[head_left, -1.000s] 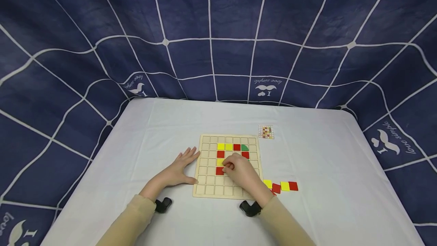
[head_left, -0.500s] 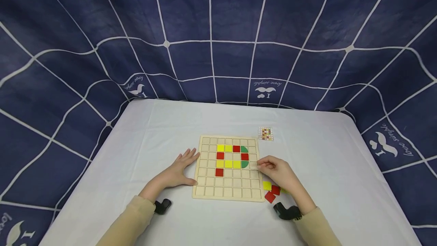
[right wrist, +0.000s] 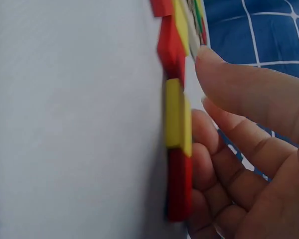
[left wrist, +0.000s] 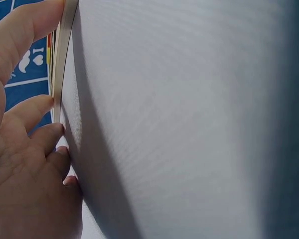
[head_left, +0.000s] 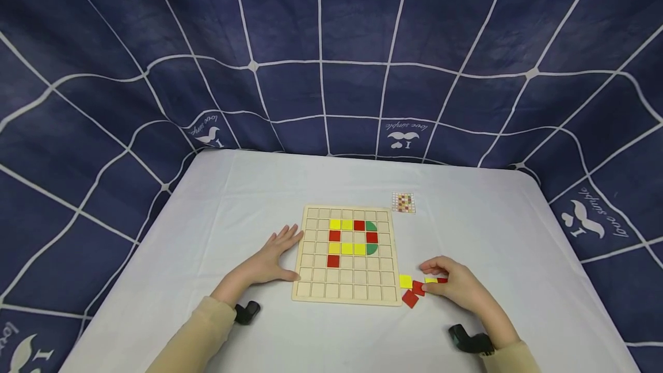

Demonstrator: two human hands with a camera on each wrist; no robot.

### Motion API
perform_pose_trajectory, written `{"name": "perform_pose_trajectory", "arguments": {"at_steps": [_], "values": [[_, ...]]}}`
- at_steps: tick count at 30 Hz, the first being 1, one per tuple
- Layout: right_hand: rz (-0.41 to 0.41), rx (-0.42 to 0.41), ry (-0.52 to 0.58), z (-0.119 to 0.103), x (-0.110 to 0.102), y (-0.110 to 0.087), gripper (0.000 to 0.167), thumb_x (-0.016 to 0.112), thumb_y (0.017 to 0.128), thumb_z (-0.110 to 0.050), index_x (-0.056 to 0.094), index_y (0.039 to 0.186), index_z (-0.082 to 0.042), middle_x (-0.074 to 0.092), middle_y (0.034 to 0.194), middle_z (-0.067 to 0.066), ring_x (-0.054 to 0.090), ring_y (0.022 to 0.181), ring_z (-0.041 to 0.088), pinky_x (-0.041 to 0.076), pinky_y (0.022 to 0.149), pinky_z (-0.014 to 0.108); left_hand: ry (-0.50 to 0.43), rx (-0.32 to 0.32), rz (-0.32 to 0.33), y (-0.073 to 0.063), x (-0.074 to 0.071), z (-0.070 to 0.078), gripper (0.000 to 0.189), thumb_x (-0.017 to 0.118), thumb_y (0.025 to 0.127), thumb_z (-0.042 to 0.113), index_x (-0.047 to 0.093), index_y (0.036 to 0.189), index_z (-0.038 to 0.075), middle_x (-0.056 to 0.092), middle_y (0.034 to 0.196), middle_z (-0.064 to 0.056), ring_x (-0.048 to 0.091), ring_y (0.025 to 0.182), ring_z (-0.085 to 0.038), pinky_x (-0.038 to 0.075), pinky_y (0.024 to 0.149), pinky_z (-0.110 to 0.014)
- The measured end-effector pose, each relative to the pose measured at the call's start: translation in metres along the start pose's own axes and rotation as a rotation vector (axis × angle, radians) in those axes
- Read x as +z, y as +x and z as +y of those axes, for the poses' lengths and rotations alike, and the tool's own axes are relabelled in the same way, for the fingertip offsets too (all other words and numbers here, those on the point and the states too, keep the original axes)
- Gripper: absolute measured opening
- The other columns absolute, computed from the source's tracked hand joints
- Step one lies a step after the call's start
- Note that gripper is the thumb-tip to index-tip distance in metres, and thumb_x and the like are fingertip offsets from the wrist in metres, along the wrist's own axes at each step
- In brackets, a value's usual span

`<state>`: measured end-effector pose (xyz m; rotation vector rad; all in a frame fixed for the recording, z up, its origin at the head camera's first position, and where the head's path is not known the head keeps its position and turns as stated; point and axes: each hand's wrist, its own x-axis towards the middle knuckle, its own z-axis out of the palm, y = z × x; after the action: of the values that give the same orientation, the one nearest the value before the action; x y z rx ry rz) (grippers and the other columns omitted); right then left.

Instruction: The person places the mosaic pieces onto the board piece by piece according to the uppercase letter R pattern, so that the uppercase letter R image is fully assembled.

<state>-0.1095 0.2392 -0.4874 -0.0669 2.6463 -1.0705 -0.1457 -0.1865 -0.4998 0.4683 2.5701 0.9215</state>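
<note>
Your right hand (head_left: 456,286) is at the loose tiles right of the wooden grid board (head_left: 346,292), fingers curled on a yellow tile (head_left: 431,280) lying on the surface. I think you are picking the next piece: lift it and set it flat in an empty square. Your left hand (head_left: 271,258) rests flat, fingers straight, against the board's left edge.

Head view: high and behind, facing forward and down over the table (head_left: 481,212), both hands and grid board (head_left: 346,298) mid-frame. Left wrist view: very near, skimming the tabletop, looking past fingers (left wrist: 32,112) at the board's edge (left wrist: 65,59). Right wrist view: equally near, low, along loose tiles (right wrist: 177,117). Shared with head view: board edge, tiles (head_left: 416,288).
</note>
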Motion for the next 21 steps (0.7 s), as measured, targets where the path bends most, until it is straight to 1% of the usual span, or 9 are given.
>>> {"name": "perform_pose_trajectory", "arguments": {"at_steps": [3,7,13,21], "values": [[0.002,0.009,-0.027,0.0030,0.0015,-0.0011,0.033,0.084,0.075,-0.014,0.071,0.105,-0.014,0.067,0.099,-0.003,0.058,0.093,0.013,0.051,0.082,0.030,-0.003,-0.005,0.003,0.0000,-0.0002,0.0008,0.102,0.085,0.072,0.029,0.029,0.155,0.007,0.014,0.165,-0.014,0.004,0.154,-0.035,0.003,0.124,-0.055],[0.012,0.009,-0.054,0.0031,0.0035,-0.0015,0.029,0.084,0.075,-0.012,0.071,0.101,-0.013,0.064,0.093,-0.003,0.056,0.087,0.013,0.050,0.079,0.030,0.001,-0.006,0.003,-0.0001,-0.0003,0.0012,0.102,0.085,0.072,0.029,0.029,0.155,0.008,0.014,0.165,-0.014,0.004,0.154,-0.035,0.003,0.124,-0.055],[-0.001,0.013,-0.075,0.0020,0.0015,-0.0020,0.026,0.084,0.074,-0.013,0.069,0.096,-0.013,0.062,0.090,-0.002,0.053,0.084,0.014,0.048,0.075,0.029,0.003,-0.005,-0.003,-0.0004,-0.0005,0.0009,0.102,0.086,0.072,0.029,0.030,0.155,0.008,0.013,0.165,-0.014,0.003,0.154,-0.035,0.003,0.124,-0.055],[-0.019,0.017,-0.090,0.0000,-0.0001,-0.0003,0.025,0.085,0.073,-0.013,0.066,0.089,-0.013,0.056,0.080,-0.002,0.049,0.078,0.014,0.041,0.064,0.023,-0.004,-0.008,-0.004,0.0004,-0.0008,0.0005,0.102,0.086,0.072,0.029,0.030,0.155,0.008,0.013,0.165,-0.014,0.003,0.154,-0.035,0.002,0.125,-0.054]]}}
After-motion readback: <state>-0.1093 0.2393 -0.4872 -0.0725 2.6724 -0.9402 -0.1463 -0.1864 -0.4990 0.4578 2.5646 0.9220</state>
